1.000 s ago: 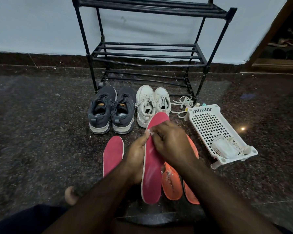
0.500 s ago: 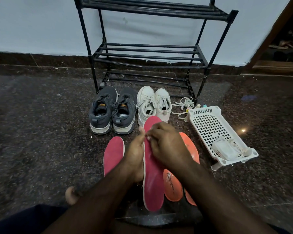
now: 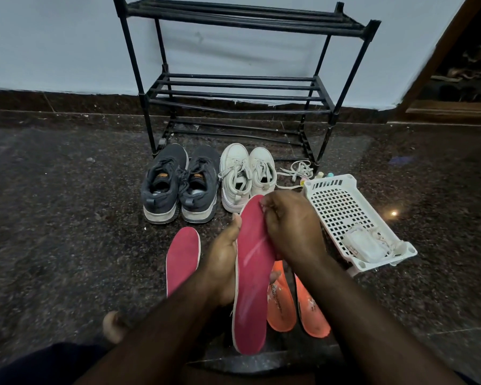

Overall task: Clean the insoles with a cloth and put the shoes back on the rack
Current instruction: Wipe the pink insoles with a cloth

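My left hand grips a red insole by its left edge and holds it up, toe pointing away. My right hand lies over the toe end with fingers curled, pinching a small pale cloth that barely shows at the fingertips. A shiny streak runs down the insole below that hand. A second red insole lies on the floor to the left, and two orange insoles lie to the right. Grey shoes and white shoes stand before the black rack.
A white plastic basket lies at the right with a white pack in it. Loose white laces and small bottles sit by the rack's right leg. My bare foot rests at the lower left on the dark stone floor.
My right hand has slid a little up and right over the insole's toe end. My left hand keeps its grip, and the insole has shifted only slightly.
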### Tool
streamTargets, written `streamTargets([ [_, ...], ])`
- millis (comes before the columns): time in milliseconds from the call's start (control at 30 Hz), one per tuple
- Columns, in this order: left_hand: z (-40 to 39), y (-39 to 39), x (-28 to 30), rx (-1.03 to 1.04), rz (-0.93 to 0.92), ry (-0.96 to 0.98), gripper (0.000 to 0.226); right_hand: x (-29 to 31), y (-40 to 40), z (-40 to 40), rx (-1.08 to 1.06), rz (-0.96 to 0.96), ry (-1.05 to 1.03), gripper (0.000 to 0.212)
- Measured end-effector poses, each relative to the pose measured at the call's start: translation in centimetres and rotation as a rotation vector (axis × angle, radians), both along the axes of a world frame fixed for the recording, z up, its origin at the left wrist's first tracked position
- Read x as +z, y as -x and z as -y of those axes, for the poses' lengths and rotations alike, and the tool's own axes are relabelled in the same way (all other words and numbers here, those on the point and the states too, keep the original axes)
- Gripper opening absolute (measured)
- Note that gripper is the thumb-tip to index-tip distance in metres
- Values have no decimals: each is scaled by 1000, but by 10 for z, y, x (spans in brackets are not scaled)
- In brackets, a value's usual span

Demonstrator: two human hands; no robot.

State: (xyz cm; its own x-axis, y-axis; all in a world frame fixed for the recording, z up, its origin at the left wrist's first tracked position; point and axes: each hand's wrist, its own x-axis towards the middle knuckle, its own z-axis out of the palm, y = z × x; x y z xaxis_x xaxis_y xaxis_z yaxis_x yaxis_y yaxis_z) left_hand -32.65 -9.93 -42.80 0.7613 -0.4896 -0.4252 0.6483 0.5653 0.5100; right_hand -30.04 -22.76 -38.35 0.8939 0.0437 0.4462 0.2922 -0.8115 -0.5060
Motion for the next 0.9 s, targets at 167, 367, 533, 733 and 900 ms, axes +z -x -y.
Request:
streamTargets([
  [167,0,-1,3,104,-29,96,59,-6,19,-24,173,-24,-21,15],
  [367,-1,-3,2,51,-48,38,62,-3,1,-4,26,-2,-70,16],
  [533,-2,-4,6,143,-23,176,52,-9,19,-27,220,20,-6,16],
  [733,-2,-3,6,86,-20,76,56,-1,2,-9,39,26,-84,13],
  [900,-1,-4,15,178,-11,189,60,-4,13,-25,249,19,-60,17],
])
